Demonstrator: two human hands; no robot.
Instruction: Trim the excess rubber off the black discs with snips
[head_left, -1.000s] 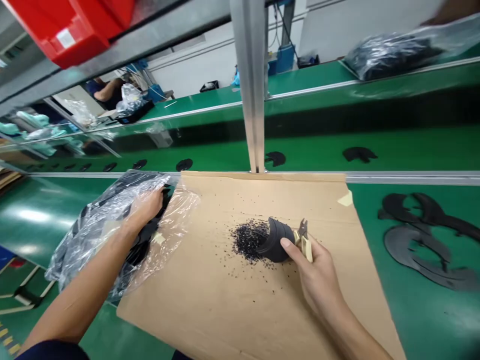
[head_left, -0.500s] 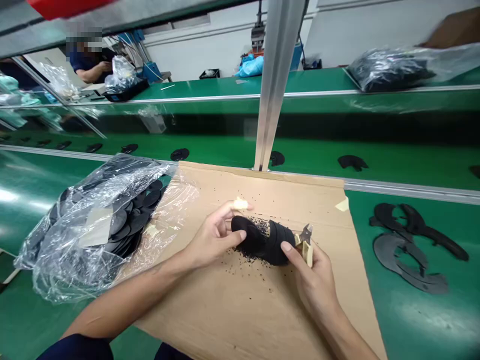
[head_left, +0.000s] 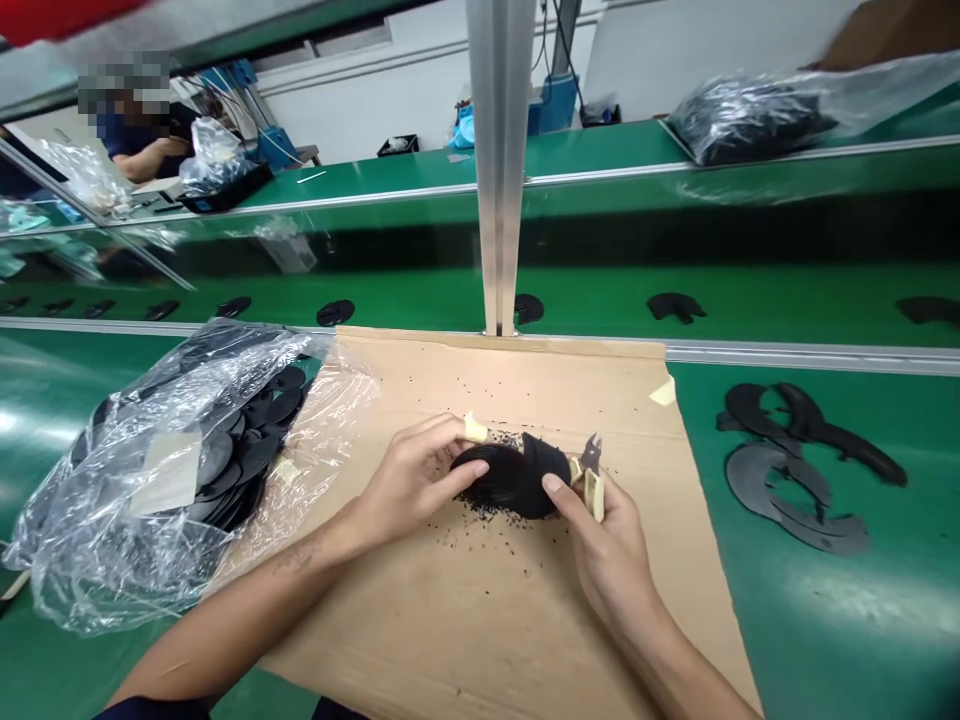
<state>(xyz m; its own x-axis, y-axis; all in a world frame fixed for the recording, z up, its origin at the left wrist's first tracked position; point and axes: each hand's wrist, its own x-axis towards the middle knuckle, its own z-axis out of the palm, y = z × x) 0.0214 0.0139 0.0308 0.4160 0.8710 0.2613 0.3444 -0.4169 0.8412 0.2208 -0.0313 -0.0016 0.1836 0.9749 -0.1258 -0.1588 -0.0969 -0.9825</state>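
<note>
Over a sheet of brown cardboard (head_left: pixel 487 620), both my hands hold a stack of thin black round parts (head_left: pixel 508 478). My left hand (head_left: pixel 416 472) grips the stack's left side, fingers curled round it, a taped fingertip on top. My right hand (head_left: pixel 607 545) grips the right side of the stack with thumb and fingers, and also holds small cutting pliers (head_left: pixel 589 470) with cream handles, jaws pointing up. Black trimmings (head_left: pixel 495 515) lie scattered on the cardboard under the stack.
A clear plastic bag (head_left: pixel 172 470) of black discs lies at the left. Black offcuts (head_left: pixel 795 460) lie on the green table at the right. An aluminium post (head_left: pixel 499 170) rises behind the cardboard. Black parts ride the green conveyor (head_left: pixel 750 300). Another person (head_left: pixel 142 150) works far left.
My left hand left the plastic bag with black discs and joined them to the stack in my right hand; both hands now close around it.
</note>
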